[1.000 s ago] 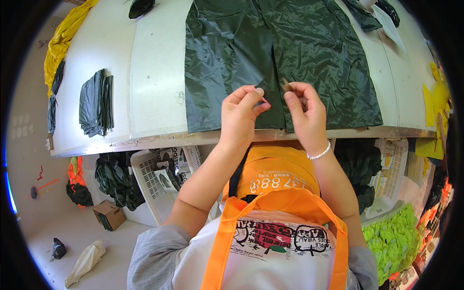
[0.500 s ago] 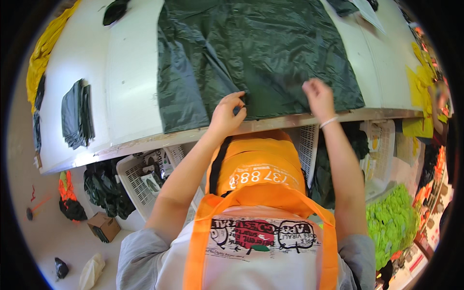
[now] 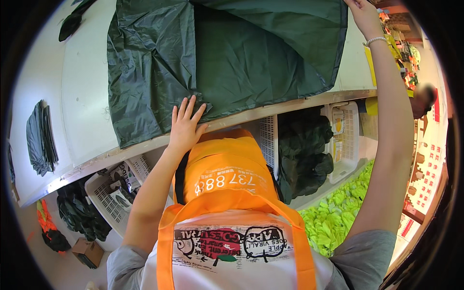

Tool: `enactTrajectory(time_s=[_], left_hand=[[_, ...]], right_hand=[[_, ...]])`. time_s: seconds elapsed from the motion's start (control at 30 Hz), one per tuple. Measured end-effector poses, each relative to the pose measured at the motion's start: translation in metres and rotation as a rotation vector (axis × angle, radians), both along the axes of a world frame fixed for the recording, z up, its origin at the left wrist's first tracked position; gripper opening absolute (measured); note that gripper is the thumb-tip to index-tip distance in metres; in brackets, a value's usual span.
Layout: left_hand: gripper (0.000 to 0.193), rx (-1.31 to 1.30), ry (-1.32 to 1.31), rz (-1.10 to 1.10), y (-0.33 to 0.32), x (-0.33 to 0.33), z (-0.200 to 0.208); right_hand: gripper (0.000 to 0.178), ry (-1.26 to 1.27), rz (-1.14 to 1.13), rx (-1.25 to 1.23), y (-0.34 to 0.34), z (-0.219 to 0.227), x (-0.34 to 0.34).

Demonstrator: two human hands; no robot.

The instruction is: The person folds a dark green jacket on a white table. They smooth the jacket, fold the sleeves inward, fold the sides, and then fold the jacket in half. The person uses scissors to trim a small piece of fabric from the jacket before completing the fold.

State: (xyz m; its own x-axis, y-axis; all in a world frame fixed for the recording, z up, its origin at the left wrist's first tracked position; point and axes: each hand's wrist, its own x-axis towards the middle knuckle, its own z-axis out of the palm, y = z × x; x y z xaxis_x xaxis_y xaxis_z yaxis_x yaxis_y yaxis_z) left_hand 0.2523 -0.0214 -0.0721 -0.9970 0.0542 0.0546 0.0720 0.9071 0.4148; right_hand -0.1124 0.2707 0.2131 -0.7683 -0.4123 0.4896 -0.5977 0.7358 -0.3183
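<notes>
A wide, shiny dark green fabric piece [image 3: 266, 63] lies across the white table, its near edge along the table's front. Its left part is creased, while a fold runs slantwise over the right part. My left hand [image 3: 185, 123] rests with spread fingers on the fabric's near edge, left of the middle. Stretched far out to the upper right, my right hand [image 3: 363, 15] pinches the fabric's right edge at the top of the picture, where the fingertips are partly cut off.
On the table's left lies a stack of folded dark pieces [image 3: 40, 137], with a black item [image 3: 72, 24] farther back. Below the table stand white baskets [image 3: 344, 145], dark fabric heaps [image 3: 304, 154] and a bright yellow-green pile [image 3: 333, 208]. Another person [image 3: 419, 104] is at the right.
My right hand has swung far up and right to the fabric's right edge, opening out that side. My left hand has gone from curled to spread flat. The view has shifted rightward.
</notes>
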Motion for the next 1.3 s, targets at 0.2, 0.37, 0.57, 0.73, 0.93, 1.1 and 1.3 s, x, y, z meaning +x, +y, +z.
enactTrajectory(time_s=[0.2,0.37,0.57,0.73,0.93,1.1,1.3], left_hand=[[0.045,0.018,0.060,0.025,0.006,0.000,-0.004],[0.028,0.153,0.163,0.047,0.015,0.040,0.003],[0.011,0.313,-0.553,-0.209,-0.001,0.043,0.080],[0.037,0.144,-0.124,0.204,0.007,-0.128,0.091],[0.084,-0.188,-0.202,0.374,0.105,-0.230,0.007],[0.082,-0.211,-0.403,0.322,0.105,-0.161,0.031],[0.043,-0.058,-0.393,0.461,0.092,-0.185,0.064]], right_hand=[[0.031,-0.049,-0.062,0.062,0.014,-0.012,-0.018],[0.012,-0.625,0.163,0.182,-0.024,-0.096,0.136],[0.031,-2.033,0.849,0.430,0.043,-0.160,0.230],[0.033,-1.227,0.047,-0.380,0.119,-0.123,0.005],[0.033,-0.412,-0.569,-0.043,0.298,-0.240,-0.284],[0.035,-0.644,-0.808,0.021,0.315,-0.323,-0.391],[0.044,-0.408,-0.289,-0.086,0.342,-0.333,-0.599]])
